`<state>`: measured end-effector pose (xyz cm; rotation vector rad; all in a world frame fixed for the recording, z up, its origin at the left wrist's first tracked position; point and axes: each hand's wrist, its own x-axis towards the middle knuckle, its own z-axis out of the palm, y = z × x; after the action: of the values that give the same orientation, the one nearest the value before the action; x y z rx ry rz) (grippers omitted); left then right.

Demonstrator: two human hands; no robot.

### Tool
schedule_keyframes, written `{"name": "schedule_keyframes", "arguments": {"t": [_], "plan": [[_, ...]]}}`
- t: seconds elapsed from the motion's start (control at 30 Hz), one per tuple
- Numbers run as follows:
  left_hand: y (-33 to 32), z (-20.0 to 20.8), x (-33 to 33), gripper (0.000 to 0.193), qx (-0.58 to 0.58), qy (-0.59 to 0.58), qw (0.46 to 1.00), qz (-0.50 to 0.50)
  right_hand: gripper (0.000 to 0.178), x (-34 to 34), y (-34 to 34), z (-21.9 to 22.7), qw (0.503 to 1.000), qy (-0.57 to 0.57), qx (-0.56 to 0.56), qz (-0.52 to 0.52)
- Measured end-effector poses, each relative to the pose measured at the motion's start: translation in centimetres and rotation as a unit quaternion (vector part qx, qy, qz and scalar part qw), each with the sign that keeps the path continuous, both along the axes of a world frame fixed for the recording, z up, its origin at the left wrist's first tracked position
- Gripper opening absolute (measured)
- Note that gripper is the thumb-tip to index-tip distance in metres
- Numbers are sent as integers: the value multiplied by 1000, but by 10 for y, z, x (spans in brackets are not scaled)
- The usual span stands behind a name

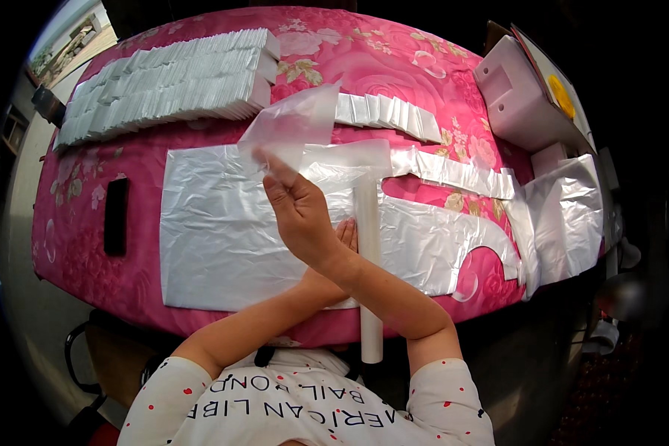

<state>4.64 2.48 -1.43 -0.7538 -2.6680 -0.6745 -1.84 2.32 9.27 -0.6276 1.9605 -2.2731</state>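
My right hand [302, 217] is raised over the table, its fingers closed on a thin translucent plastic sheet [297, 123] that fans out beyond them. The right forearm crosses above my left one. Beneath it, my left hand [346, 235] lies with outstretched fingers on a large whitish, shiny plastic vest bag [223, 223], touching or close beside a long translucent roll [369, 297]. The bag is spread flat, its cut-out handle loops toward the right. The roll lies across it and sticks out past the near table edge. Most of my left palm is hidden.
Rows of folded white plastic bags [171, 82] stand at the far left, with a shorter row [386, 115] at far centre. A black phone [115, 217] lies at left. More plastic [569, 215] hangs near the right edge, below a white foam box [516, 89]. Pink floral cloth [74, 245] covers the table.
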Motion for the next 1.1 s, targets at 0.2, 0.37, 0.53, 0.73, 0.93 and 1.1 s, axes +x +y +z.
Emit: {"name": "schedule_keyframes", "arguments": {"t": [0.2, 0.37, 0.53, 0.73, 0.93, 1.1], "plan": [[4, -14, -2, 62, -7, -26, 1000, -1, 46, 32, -115, -88, 936, 54, 310, 159], [1, 4, 1, 62, 60, -50, 997, 5, 49, 58, -73, -52, 932, 109, 267, 218], [-33, 13, -21, 51, 433, -213, 876, 5, 45, 56, 38, 0, 935, 214, 270, 81], [-19, 42, -97, 56, 750, -455, 474, 70, 35, 53, 150, -24, 895, 205, 388, -76], [-21, 31, -113, 67, 766, -533, 355, 62, 46, 55, 185, -43, 845, 229, 480, 53], [-36, 34, -88, 50, 701, -482, 514, 115, 56, 49, 179, -47, 788, 272, 536, 131]]}}
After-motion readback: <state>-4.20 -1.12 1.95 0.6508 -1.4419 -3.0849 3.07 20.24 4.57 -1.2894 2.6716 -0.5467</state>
